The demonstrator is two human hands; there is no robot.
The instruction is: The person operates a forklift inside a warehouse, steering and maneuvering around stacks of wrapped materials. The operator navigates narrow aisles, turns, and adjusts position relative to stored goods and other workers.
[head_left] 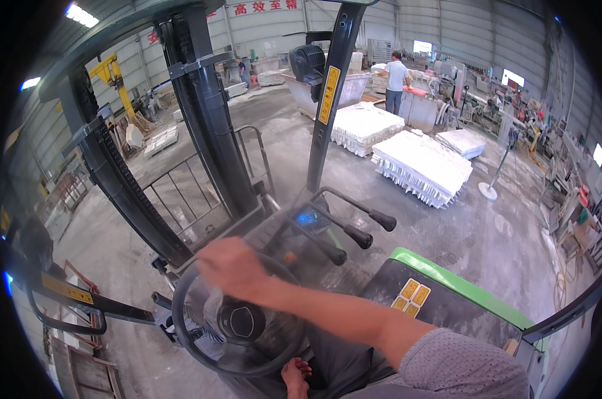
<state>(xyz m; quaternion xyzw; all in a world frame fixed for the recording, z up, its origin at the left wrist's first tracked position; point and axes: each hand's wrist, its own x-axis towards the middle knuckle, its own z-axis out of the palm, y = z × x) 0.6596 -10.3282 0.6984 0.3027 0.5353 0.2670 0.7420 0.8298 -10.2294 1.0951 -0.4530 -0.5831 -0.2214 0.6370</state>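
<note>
I sit in a forklift seat. My right hand (231,267) reaches across from the lower right and grips the upper left rim of the black steering wheel (201,349); the hand is blurred. My left hand (295,374) lies low on my grey trouser leg under that forearm, fingers loosely apart, holding nothing. Three black control levers (359,236) stand just right of the wheel, untouched. The black mast (211,126) rises ahead on the left.
A green and black hood (447,282) sits to my right. Stacks of white slabs (421,166) lie on the dusty concrete floor ahead. A person in a white shirt (397,78) stands by machines at the back. Workbenches line the right wall.
</note>
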